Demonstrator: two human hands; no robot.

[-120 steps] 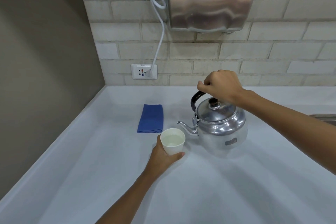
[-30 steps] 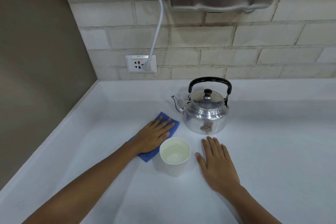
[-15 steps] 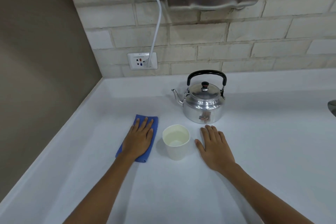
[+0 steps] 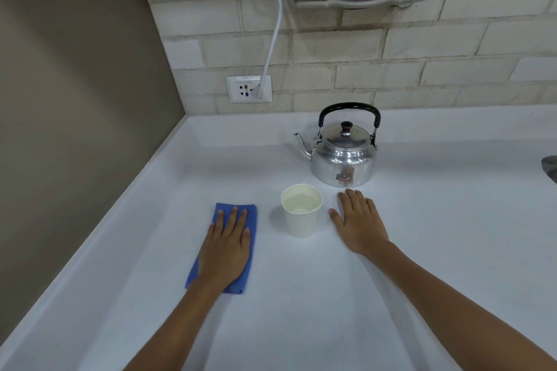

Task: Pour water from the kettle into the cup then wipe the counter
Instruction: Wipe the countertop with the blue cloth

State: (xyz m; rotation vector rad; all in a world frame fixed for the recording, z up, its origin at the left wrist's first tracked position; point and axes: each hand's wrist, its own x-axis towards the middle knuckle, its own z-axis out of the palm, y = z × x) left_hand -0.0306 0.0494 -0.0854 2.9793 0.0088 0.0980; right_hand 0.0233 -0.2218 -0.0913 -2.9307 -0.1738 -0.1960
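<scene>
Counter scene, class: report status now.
Left hand flat on blue cloth; right hand flat on counter. Cup filled, kettle down. Nothing obstructing.

**Both hands flat, palms down**

The left hand (image 4: 226,245) lies left of the frame's centre, palm down, fingers straight and close together, pointing toward the top of the frame. Its forearm runs down to the bottom edge. The right hand (image 4: 360,221) lies flat right of centre, fingers slightly spread, thumb out to the left; its forearm reaches the lower right corner.
</scene>
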